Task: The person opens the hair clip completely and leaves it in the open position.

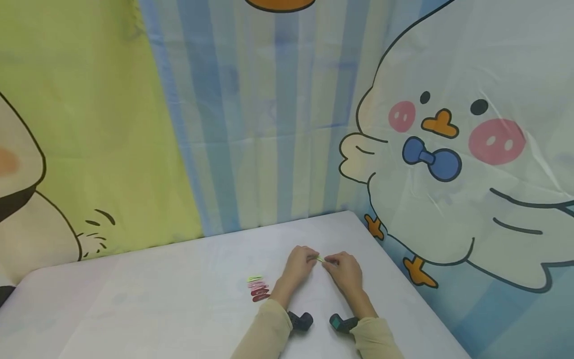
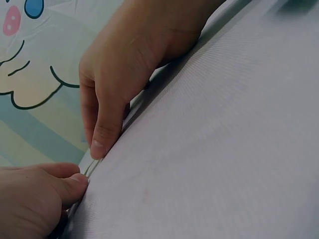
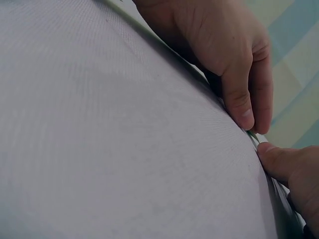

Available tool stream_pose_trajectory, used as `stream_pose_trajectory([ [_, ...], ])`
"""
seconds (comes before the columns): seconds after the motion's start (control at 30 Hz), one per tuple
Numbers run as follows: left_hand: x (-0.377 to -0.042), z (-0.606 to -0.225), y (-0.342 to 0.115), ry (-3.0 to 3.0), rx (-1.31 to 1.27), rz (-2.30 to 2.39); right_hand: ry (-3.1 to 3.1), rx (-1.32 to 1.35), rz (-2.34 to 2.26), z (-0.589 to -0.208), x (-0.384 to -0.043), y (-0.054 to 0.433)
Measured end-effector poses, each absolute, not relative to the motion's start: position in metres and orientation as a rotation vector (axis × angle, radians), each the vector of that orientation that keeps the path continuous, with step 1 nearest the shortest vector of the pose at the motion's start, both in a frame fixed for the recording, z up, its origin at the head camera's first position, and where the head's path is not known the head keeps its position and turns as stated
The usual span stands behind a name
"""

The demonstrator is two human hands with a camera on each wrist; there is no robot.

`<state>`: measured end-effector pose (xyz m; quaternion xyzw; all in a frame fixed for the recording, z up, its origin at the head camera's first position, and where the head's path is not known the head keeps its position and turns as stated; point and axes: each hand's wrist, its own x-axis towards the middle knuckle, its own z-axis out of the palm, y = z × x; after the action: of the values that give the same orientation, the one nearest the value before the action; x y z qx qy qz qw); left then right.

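Note:
A slim yellow-green hair clip (image 1: pixel 320 259) spans the gap between both hands, low over the white table. My left hand (image 1: pixel 299 263) pinches one end between thumb and fingers. At the other end, the thumb and fingers of my right hand (image 1: pixel 346 270) pinch it too. In the left wrist view, only a thin strip of the clip (image 2: pixel 90 168) shows between the fingertips. The right wrist view shows a short green piece of it (image 3: pixel 253 135); the fingers cover the rest.
Left of my left forearm lies a short column of hair clips: yellow-green (image 1: pixel 254 278), pink (image 1: pixel 257 285) and dark red (image 1: pixel 260 297). The white table (image 1: pixel 157 299) ends against a printed curtain (image 1: pixel 251 124) at the back and right. Dark devices sit at both wrists.

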<state>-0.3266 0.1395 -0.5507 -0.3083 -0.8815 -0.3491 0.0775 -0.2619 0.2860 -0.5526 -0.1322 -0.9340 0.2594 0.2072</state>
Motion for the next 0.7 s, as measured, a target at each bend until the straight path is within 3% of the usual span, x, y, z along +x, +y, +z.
stream_pose_trajectory([
  [0.7,-0.3244,-0.5499,0.1355,-2.641,-0.909,-1.165,-2.611,-0.361,0.691,-0.5491,-0.2608,0.2822],
])
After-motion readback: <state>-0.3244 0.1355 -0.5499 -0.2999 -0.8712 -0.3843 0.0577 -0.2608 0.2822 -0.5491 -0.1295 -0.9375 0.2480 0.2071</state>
